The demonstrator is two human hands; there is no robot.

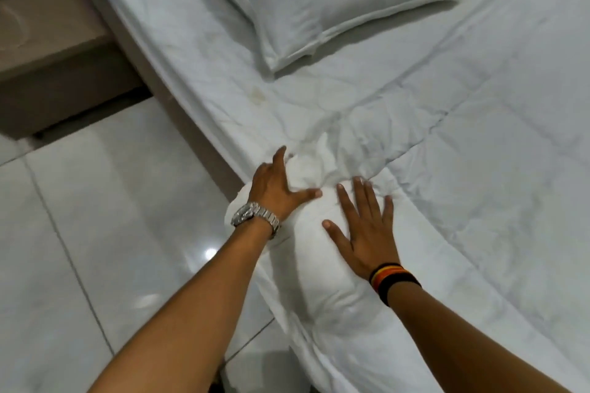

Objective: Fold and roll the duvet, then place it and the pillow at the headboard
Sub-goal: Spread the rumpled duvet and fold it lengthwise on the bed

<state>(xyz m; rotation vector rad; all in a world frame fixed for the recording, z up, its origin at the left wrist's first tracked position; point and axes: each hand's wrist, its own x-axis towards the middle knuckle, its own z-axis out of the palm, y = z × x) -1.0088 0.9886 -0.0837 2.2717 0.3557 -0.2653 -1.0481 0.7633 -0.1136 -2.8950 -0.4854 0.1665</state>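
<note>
A white quilted duvet lies spread over the bed, its near edge bunched into a thick fold along the mattress side. My left hand, with a metal watch on the wrist, presses the end of that fold with fingers spread. My right hand, with striped bands on the wrist, lies flat on top of the fold, fingers apart. A white pillow rests flat on the bed farther up, apart from both hands.
The bed's side edge runs diagonally from top left to bottom centre. Glossy white floor tiles fill the lower left. A beige low piece of furniture stands by the bed at the upper left.
</note>
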